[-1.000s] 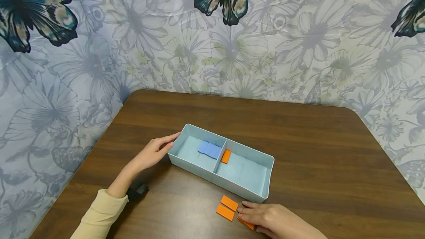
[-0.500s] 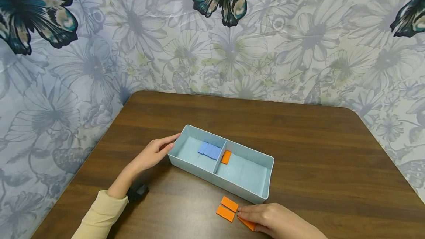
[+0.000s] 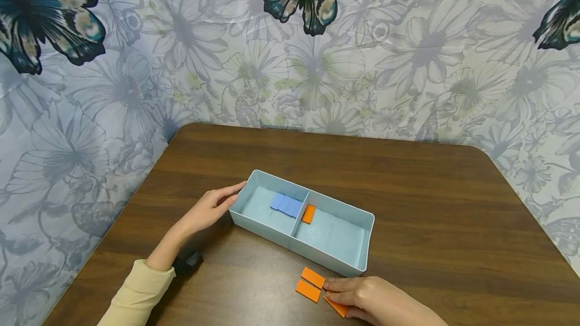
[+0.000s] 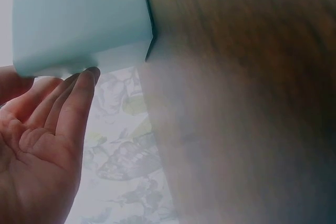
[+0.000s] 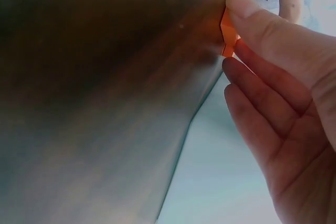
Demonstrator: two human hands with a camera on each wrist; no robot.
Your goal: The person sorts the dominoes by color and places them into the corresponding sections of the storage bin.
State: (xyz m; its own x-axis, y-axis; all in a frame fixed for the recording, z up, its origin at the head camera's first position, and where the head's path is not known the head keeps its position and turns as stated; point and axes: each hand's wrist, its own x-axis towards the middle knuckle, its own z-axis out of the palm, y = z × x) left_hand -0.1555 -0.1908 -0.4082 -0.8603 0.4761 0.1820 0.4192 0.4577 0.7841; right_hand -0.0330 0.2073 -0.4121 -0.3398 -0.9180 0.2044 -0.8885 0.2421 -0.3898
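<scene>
A light blue two-compartment box (image 3: 269, 234) stands at a slant on the table. My left hand (image 3: 206, 210) rests its nearly straight fingers against the box's left end; in the left wrist view the fingertips (image 4: 86, 77) touch that wall. Flat blue tiles (image 3: 286, 205) lie in the left compartment by the divider, and one orange tile (image 3: 308, 214) lies just across it. In front of the box, my right hand (image 3: 376, 298) pinches an orange tile (image 3: 336, 308) low at the table, thumb at one end, partly hiding it. Two more orange tiles (image 3: 308, 291) lie beside its fingertips.
The brown wooden table (image 3: 430, 205) has rounded far corners and meets a flowered, butterfly-printed wall covering (image 3: 317, 74) behind. A black device (image 3: 188, 262) is at my left wrist, below the pale yellow sleeve (image 3: 140, 286).
My right fingers have shifted slightly around the orange tile near the box's front corner. The left hand, box and tiles inside it stay where they were.
</scene>
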